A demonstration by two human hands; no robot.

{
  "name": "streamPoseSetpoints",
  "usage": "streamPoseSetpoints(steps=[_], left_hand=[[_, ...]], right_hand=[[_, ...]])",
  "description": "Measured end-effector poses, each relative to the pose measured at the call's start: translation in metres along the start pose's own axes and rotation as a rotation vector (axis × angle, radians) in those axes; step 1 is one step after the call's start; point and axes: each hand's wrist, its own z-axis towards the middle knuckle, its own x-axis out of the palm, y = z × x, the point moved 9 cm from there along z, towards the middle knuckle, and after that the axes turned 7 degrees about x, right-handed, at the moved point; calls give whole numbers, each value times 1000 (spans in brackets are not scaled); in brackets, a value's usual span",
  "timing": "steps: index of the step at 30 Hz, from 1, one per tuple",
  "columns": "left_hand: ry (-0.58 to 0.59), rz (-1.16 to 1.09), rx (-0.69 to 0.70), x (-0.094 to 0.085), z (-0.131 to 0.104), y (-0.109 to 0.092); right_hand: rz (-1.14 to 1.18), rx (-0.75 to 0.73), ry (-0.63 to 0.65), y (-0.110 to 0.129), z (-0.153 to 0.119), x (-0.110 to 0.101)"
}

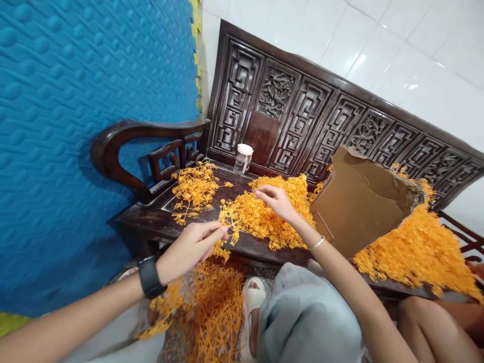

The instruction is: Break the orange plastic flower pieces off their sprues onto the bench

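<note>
My left hand (198, 243), with a dark watch on its wrist, pinches an orange plastic flower sprig (230, 216) between thumb and fingers. The sprig stands up from the fingertips over the front of the dark wooden bench (147, 218). My right hand (277, 201), a bangle on its wrist, is over a heap of orange plastic sprigs (260, 222). Its fingers are stretched to the left and slightly bent, with nothing visible in them. Whether they touch the heap I cannot tell. A smaller bunch of sprigs (194, 189) lies on the bench at the left.
A lidded clear cup (243, 159) stands by the carved backrest (306, 111). A cardboard sheet (366, 201) leans between my heap and a larger orange pile (419, 247) at the right. Thin orange stems (212, 312) cover the floor below. Another person's bare knee (431, 322) shows lower right.
</note>
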Motion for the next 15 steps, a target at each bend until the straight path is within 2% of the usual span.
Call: streamPoseSetpoints(steps=[2,5,7,11,15], left_hand=[[4,25,27,1,2,-5],[9,110,120,2,3,-18],[40,144,167,4,2,-26],[110,193,155,8,-4,-31],[181,303,143,16,-16,-32]], right_hand=[[300,-54,203,26,-19,15],[484,-82,370,50,-42,26],[524,-62,398,53,-50,28],[470,-4,424,49,-62,27],[387,-49,477,57,-81,29]])
